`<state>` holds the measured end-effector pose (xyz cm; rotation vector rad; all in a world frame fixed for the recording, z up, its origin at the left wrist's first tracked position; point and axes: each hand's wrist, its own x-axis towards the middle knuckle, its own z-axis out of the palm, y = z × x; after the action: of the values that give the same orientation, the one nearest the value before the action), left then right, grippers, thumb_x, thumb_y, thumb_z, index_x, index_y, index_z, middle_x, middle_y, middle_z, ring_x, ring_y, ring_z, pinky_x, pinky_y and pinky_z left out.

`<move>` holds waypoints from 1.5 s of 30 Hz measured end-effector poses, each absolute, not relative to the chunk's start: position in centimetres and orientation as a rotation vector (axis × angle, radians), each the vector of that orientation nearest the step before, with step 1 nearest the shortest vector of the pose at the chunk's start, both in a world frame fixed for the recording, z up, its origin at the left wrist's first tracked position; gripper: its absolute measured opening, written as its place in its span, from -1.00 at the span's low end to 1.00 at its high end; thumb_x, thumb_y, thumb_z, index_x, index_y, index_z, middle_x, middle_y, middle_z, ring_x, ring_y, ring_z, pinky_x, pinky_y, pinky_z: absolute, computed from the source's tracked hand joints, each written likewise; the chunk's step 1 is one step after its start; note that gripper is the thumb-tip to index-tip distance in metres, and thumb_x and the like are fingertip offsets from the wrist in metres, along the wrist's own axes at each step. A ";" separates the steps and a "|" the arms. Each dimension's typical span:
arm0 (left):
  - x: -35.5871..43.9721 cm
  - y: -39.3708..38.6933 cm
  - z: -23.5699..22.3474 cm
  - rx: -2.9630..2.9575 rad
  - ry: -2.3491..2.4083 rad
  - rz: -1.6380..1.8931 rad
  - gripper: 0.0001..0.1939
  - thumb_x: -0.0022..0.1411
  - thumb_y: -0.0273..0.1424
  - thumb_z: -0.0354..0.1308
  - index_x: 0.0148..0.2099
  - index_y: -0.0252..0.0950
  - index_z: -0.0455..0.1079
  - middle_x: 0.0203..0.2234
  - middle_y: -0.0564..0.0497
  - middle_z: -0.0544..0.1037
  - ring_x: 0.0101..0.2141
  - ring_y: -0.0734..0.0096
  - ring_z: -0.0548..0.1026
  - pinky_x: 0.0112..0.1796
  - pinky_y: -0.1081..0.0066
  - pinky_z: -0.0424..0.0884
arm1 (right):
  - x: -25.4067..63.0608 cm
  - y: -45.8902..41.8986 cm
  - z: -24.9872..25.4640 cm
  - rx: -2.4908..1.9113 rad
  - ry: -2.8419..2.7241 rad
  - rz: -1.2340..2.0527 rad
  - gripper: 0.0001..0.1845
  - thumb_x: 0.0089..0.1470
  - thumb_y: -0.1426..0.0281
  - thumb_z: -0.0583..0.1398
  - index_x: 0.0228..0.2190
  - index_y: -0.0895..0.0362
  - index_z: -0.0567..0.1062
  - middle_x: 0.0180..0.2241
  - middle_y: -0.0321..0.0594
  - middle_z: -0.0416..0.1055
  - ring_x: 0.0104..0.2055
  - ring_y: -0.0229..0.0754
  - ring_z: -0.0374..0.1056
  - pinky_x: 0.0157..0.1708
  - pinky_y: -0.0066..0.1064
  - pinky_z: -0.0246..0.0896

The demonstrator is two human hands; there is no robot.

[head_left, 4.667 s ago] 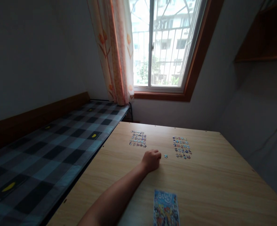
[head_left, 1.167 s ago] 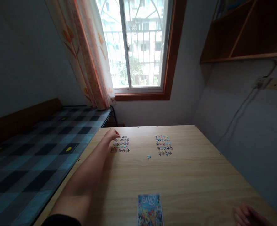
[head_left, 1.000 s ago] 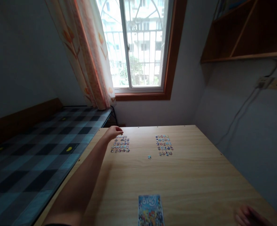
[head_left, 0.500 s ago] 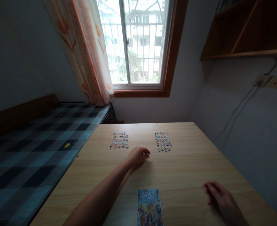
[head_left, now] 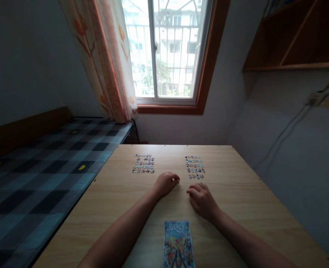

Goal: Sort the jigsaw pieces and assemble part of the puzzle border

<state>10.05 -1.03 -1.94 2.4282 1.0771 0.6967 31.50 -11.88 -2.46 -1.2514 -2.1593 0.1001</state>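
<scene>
My left hand [head_left: 167, 183] is low over the middle of the table, its thumb and fingertips pinched together. Whatever is between those tips is too small to make out. Just right of it, my right hand [head_left: 202, 199] hovers palm down with loosely bent fingers somewhat apart, and nothing visible is held. A small gap separates the two hands. Rows of small jigsaw puzzle pieces lie beyond them, in a left group [head_left: 144, 163] and a right group [head_left: 195, 166]. Between my forearms, near the front, lies a colourful picture sheet [head_left: 178, 242] with "Bluey" printed on top.
The pale wooden table [head_left: 119, 208] reaches toward a window [head_left: 175, 56] with a flowered curtain [head_left: 108, 67]. On the left stands a bed with a checked cover [head_left: 41, 178]. A wall shelf [head_left: 293, 67] and a socket with a cable [head_left: 318, 99] are at the right.
My right hand has moved left and forward from the right side of the table to beside my left hand. The left hand stays pinched in nearly the same place. The view has shifted slightly.
</scene>
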 end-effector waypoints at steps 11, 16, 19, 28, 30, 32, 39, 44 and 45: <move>8.7 -1.2 -2.0 2.339 1.205 0.860 -0.84 0.22 -0.46 0.23 -0.17 -0.20 0.60 -0.21 -0.02 0.60 -0.25 0.37 0.53 -0.15 0.41 0.43 | 28.9 -7.0 -3.1 -1.388 -2.086 -0.013 -0.71 0.17 0.47 0.12 -0.12 0.06 0.56 0.10 -0.08 0.37 0.27 0.09 0.08 0.30 0.08 -0.19; 8.5 -1.1 -2.4 2.482 1.162 0.775 -0.79 0.23 -0.37 0.25 -0.09 -0.19 0.60 -0.17 -0.04 0.59 -0.15 0.28 0.51 -0.04 0.34 0.40 | 29.0 -6.7 -3.4 -1.466 -2.145 -0.011 -0.68 0.20 0.40 0.16 -0.02 0.06 0.53 0.24 -0.05 0.23 0.37 0.16 -0.11 0.31 0.21 -0.29; 8.7 -1.2 -2.4 2.523 1.156 0.746 -0.79 0.24 -0.32 0.25 -0.09 -0.17 0.60 -0.18 -0.05 0.58 -0.13 0.25 0.49 -0.03 0.32 0.38 | 28.9 -6.7 -3.2 -1.486 -2.167 -0.018 -0.70 0.20 0.39 0.17 -0.05 0.02 0.56 0.27 -0.07 0.19 0.39 0.19 -0.15 0.29 0.26 -0.28; 8.9 -1.3 -2.2 2.548 1.165 0.709 -0.84 0.27 -0.32 0.22 -0.15 -0.12 0.62 -0.20 -0.03 0.58 -0.16 0.28 0.47 -0.05 0.33 0.37 | 28.9 -6.9 -3.2 -1.471 -2.166 -0.018 -0.71 0.21 0.39 0.17 -0.05 0.03 0.56 0.28 -0.04 0.18 0.39 0.20 -0.14 0.27 0.29 -0.26; 8.9 -1.2 -2.3 2.548 1.166 0.712 -0.84 0.27 -0.31 0.22 -0.15 -0.11 0.62 -0.20 -0.03 0.58 -0.16 0.28 0.47 -0.04 0.33 0.37 | 28.9 -6.8 -3.3 -1.464 -2.165 -0.018 -0.70 0.21 0.38 0.17 -0.04 -0.01 0.56 0.28 -0.07 0.18 0.39 0.19 -0.13 0.27 0.29 -0.25; 8.9 -1.2 -2.4 2.549 1.164 0.716 -0.84 0.28 -0.31 0.22 -0.15 -0.11 0.62 -0.20 -0.03 0.57 -0.15 0.28 0.47 -0.04 0.33 0.37 | 28.9 -6.8 -3.4 -1.459 -2.166 -0.018 -0.73 0.21 0.38 0.18 -0.07 -0.04 0.58 0.28 -0.11 0.18 0.39 0.19 -0.13 0.27 0.30 -0.26; 8.9 -1.2 -2.3 2.564 1.161 0.714 -0.84 0.27 -0.31 0.22 -0.16 -0.12 0.63 -0.21 -0.02 0.58 -0.16 0.27 0.47 -0.07 0.33 0.37 | 29.0 -6.7 -3.7 -1.443 -2.138 0.000 -0.73 0.21 0.38 0.19 -0.07 -0.02 0.58 0.28 -0.09 0.18 0.39 0.19 -0.13 0.27 0.29 -0.25; 9.1 -1.2 -2.2 2.535 1.194 0.707 -0.81 0.31 -0.31 0.17 -0.19 -0.11 0.64 -0.23 -0.02 0.59 -0.18 0.29 0.48 -0.07 0.34 0.38 | 29.2 -6.6 -4.0 -1.409 -2.116 0.003 -0.77 0.20 0.40 0.20 -0.13 0.00 0.59 0.26 -0.09 0.21 0.38 0.16 -0.11 0.27 0.27 -0.23; 9.1 -1.2 -2.2 2.529 1.204 0.709 -0.81 0.31 -0.31 0.18 -0.20 -0.12 0.64 -0.23 -0.02 0.60 -0.18 0.29 0.49 -0.07 0.34 0.38 | 29.2 -6.6 -4.0 -1.400 -2.117 -0.003 -0.79 0.19 0.40 0.20 -0.16 0.00 0.60 0.26 -0.09 0.22 0.38 0.16 -0.10 0.27 0.27 -0.22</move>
<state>9.14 -1.16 -2.23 2.5286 1.2044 0.7086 29.20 -6.60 -4.02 -1.4004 -2.1173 -0.0031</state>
